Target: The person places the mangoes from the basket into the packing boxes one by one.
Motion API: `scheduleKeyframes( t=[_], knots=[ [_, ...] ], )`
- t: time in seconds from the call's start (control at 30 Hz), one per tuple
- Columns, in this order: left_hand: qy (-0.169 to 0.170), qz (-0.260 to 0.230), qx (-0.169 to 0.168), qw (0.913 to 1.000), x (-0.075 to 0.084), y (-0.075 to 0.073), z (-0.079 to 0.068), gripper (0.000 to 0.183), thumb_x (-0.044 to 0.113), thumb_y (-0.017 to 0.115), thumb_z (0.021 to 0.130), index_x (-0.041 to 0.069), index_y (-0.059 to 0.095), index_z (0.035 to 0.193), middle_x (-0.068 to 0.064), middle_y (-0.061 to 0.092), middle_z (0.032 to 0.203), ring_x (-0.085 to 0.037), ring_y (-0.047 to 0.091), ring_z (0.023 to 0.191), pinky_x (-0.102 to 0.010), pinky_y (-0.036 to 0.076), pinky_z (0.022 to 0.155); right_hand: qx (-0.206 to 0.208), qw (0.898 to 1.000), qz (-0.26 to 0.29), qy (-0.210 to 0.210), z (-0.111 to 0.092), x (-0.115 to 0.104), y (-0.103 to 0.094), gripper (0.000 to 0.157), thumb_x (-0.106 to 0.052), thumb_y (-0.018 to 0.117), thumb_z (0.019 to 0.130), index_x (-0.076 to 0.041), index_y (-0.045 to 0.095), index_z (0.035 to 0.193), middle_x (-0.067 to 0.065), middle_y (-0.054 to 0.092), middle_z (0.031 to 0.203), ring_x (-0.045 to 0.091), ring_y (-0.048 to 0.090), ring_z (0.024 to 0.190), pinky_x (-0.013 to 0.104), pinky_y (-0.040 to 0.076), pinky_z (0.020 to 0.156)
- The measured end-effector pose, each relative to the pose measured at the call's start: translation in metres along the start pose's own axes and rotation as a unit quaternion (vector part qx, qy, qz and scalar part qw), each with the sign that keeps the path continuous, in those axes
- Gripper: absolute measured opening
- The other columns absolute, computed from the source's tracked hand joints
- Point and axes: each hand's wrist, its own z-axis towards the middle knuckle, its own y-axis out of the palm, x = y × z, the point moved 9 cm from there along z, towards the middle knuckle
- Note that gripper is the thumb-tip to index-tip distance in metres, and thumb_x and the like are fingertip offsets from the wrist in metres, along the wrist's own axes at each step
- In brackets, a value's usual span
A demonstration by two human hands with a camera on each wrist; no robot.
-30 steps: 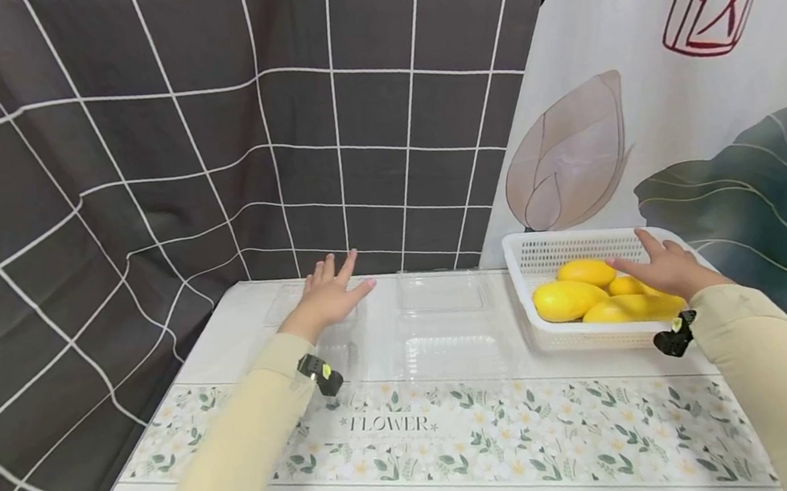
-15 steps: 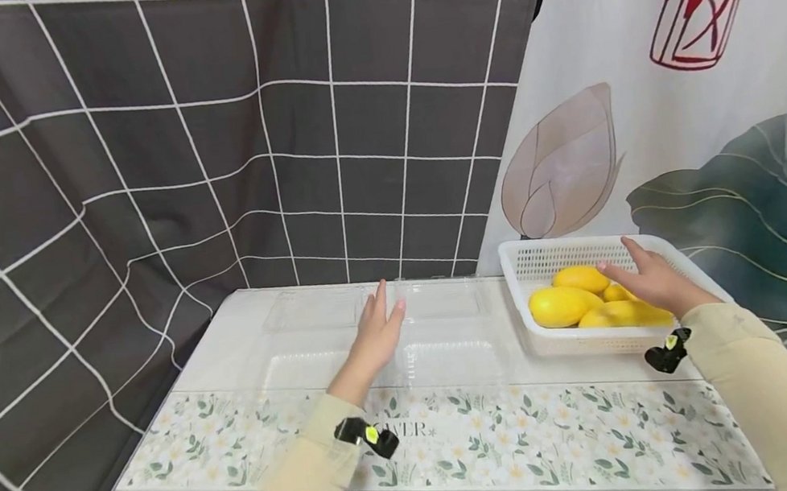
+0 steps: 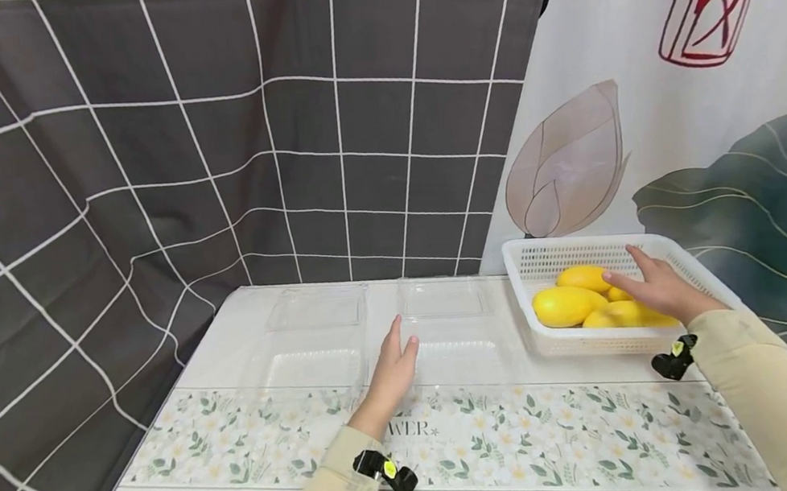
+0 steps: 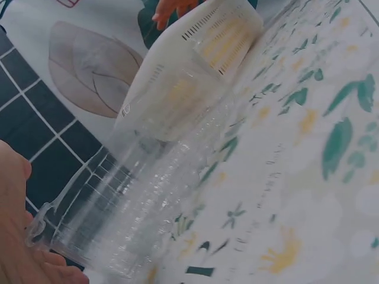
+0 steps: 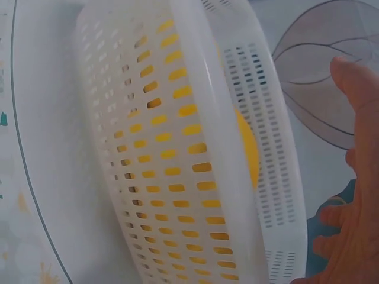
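Note:
My left hand [image 3: 390, 375] is between two clear plastic clamshell boxes, fingers extended. It overlaps the left edge of the right box [image 3: 458, 347]; the left wrist view shows the hand [image 4: 18, 225] right at the clear box's [image 4: 112, 207] edge. The left box [image 3: 313, 368] lies with its lid folded back. My right hand [image 3: 661, 292] hovers with fingers spread over the right side of a white slotted basket [image 3: 594, 342]. Several yellow mangoes [image 3: 566, 305] lie in the basket, some partly hidden by that hand. In the right wrist view the basket wall [image 5: 177, 154] covers most of them.
A white table carries a floral printed band [image 3: 531, 432] across it, in front of the boxes and basket. A dark grid-patterned curtain [image 3: 384, 165] hangs behind and to the left. A white curtain with leaf prints [image 3: 562, 161] hangs behind the basket.
My left hand has moved from over the left box rightward, then nearer to me, to the right box's left edge. My right hand has stayed over the basket.

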Motion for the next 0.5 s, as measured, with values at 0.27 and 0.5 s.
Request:
scheduleKeyframes(
  t=[0.27, 0.5],
  knots=[
    [0.026, -0.005, 0.0, 0.9996, -0.006, 0.004, -0.002, 0.054, 0.034, 0.032, 0.099, 0.021, 0.014, 0.148, -0.004, 0.017, 0.151, -0.023, 0.016, 0.137, -0.045, 0.015, 0.11, -0.005, 1.0, 0.002, -0.002, 0.001, 0.005, 0.002, 0.101, -0.071, 0.033, 0.083, -0.007, -0.017, 0.143, 0.041, -0.004, 0.138, 0.062, 0.002, 0.121, 0.077, 0.008, 0.088],
    [-0.006, -0.047, -0.016, 0.9987, -0.02, 0.006, -0.007, 0.055, 0.032, 0.037, 0.098, 0.021, 0.015, 0.148, -0.001, 0.015, 0.152, -0.022, 0.013, 0.138, -0.047, 0.012, 0.11, -0.006, 1.0, 0.008, 0.004, 0.004, 0.017, 0.003, 0.1, -0.07, 0.032, 0.085, -0.004, -0.016, 0.143, 0.042, -0.006, 0.138, 0.062, 0.001, 0.121, 0.077, 0.009, 0.087]
  ],
)
